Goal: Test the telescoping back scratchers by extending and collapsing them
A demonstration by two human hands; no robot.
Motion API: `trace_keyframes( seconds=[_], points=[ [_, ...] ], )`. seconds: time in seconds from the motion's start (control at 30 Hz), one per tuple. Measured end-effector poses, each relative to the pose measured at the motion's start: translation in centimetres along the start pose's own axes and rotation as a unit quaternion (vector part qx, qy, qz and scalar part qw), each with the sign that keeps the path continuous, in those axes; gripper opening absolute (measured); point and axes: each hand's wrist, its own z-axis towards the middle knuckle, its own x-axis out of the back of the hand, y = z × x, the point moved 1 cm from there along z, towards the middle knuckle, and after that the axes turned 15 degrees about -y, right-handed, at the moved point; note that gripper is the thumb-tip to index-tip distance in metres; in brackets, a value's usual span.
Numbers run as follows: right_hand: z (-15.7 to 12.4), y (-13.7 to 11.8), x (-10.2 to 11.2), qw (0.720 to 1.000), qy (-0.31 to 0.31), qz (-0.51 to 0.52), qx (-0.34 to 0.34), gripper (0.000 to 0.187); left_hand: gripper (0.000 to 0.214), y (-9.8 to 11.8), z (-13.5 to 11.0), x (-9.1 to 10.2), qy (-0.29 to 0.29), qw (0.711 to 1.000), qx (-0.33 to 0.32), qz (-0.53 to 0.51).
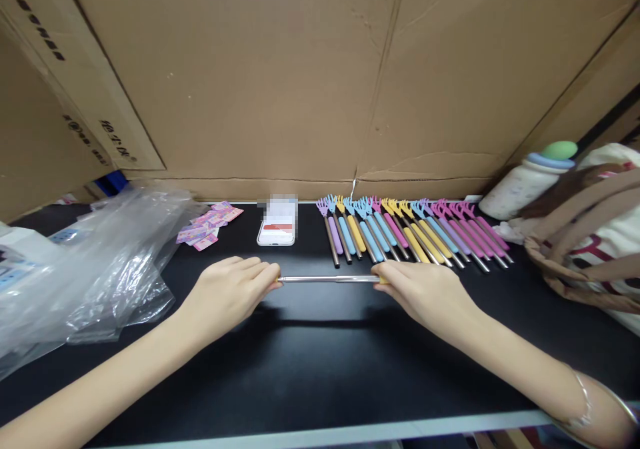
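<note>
Metal rod (330, 279), seen in the head camera's view, stretches between two bare hands above a black tabletop (320, 382). Its long axis runs straight from fist to fist, roughly level and parallel to the table's near edge, with the left hand (233, 289) closed around one end and the right hand (425, 295) closed around the other. Neither hand is nearer: the rod lies directly between them, its bare middle untouched, a sliver of yellow showing at each fist. What the curled fingers cover cannot be told. A shadow on the near side of the rod suggests it is held clear of the surface. Close beyond the right hand, a row of colorful back scratchers (416, 245) lies with claws pointing away from the grip. A phone (277, 235) rests beyond the rod's left end, purple-pink cards (207, 225) beyond the left hand, and clear plastic bags (130, 262) farther to its left.
</note>
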Motion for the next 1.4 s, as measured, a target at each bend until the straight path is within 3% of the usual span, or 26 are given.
trace_keyframes(
  seconds=[0.2,0.47,0.67,0.97,1.23,1.4],
  points=[
    [0.8,-1.3,-0.3,1.0,0.006,0.012,0.017,0.027,0.034,0.7,0.4,-0.2,-0.013,1.0,-0.017,-0.001],
    [2.3,-3.2,-0.4,0.999,-0.017,0.014,0.031,0.029,0.031,1.9,1.7,0.1,0.014,0.998,-0.054,-0.024],
    [2.9,-2.7,-1.2,0.999,0.0,0.036,0.013,0.029,0.03,1.7,2.4,-0.3,0.013,0.999,-0.037,-0.019],
    [2.8,-2.6,-0.7,0.997,-0.034,0.072,0.01,0.026,0.019,1.4,2.3,-0.2,0.026,0.999,-0.024,-0.013],
    [2.8,-2.6,-0.6,0.998,0.022,0.059,0.017,0.02,0.017,1.3,2.0,0.0,0.04,0.999,-0.008,-0.024],
    [3.0,-2.7,-0.8,0.999,0.019,0.048,0.002,0.02,0.016,1.5,1.9,0.3,0.024,0.998,0.001,-0.064]
  ],
)
